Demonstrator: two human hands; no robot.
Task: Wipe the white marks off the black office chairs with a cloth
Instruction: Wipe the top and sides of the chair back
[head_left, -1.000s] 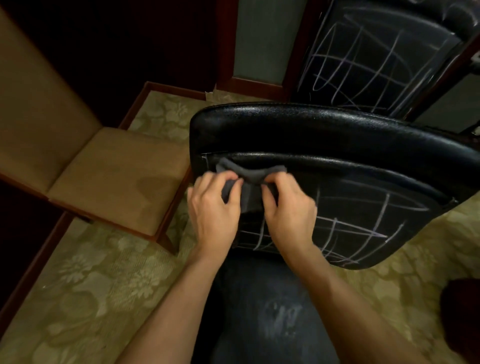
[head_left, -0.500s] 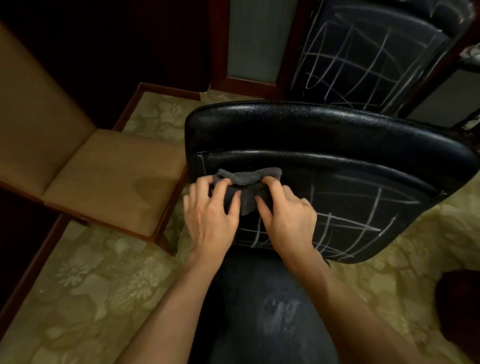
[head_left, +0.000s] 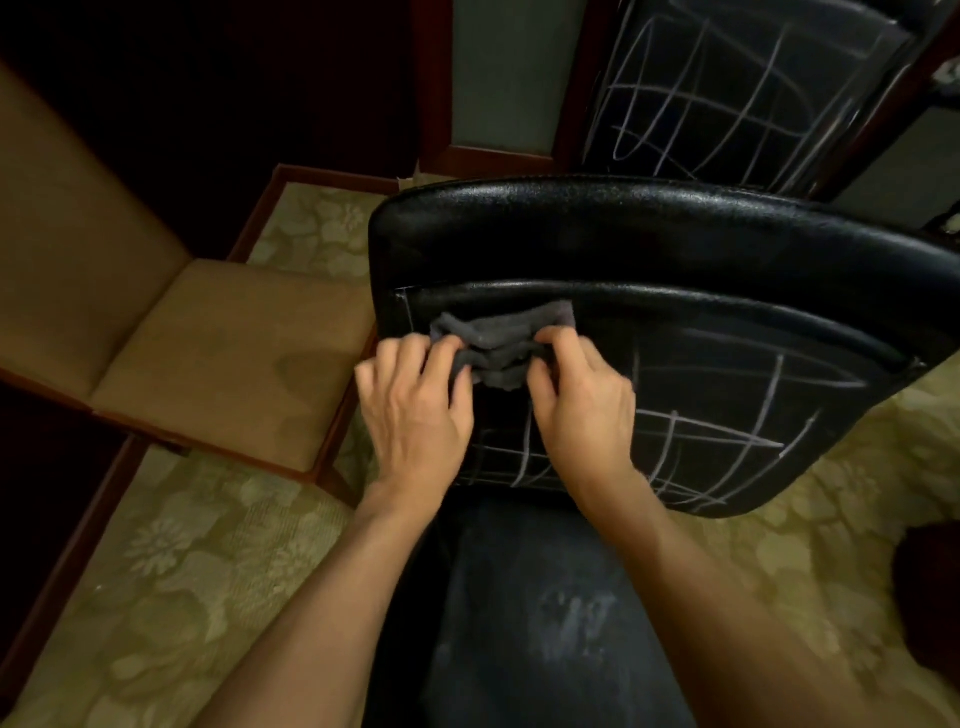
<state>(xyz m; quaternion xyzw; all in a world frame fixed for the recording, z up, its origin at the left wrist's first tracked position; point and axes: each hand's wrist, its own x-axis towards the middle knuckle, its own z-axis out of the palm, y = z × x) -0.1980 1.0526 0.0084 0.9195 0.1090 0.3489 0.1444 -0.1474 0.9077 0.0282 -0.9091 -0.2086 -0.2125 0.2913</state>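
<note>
Grey cloth (head_left: 501, 343) now stretched wider between both hands' pinching fingers, left hand (head_left: 410, 410), right hand (head_left: 582, 400), on white-marked black chair (head_left: 701, 395).

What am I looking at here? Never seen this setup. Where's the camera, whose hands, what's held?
No machine: a person wears one wide-angle camera on the head, looking down at their own bare hands. The left hand and right hand each pinch an end of a bunched grey cloth against the back of a black chair. White marks cross that back to the right of and below the cloth. A second black chair behind is marked too. A tan chair stands at left on a patterned carpet.
</note>
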